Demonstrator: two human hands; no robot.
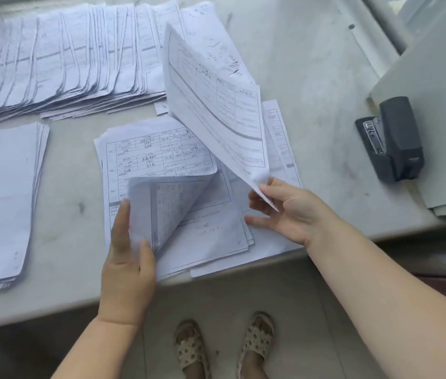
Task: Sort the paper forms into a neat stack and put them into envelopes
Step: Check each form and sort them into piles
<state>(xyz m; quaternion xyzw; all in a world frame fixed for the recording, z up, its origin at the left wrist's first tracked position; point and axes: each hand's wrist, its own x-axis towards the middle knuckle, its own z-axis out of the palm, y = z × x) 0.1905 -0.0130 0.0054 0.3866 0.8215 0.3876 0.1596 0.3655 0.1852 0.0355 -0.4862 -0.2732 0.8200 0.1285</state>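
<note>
From the head camera we see our right hand [284, 212] pinching a lifted form [213, 105] above the central stack [161, 154], left of the stapler [392, 138]; our left hand [127, 250] grips a curled sheet [172, 198] on it.

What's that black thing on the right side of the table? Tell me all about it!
It is a stapler, dark grey to black, and it looks like plastic. A metal strip shows along its left side, where the staples go. It lies flat on the pale table, partly on the edge of a grey folder. Nothing else touches it; both hands are away at the papers.
</note>
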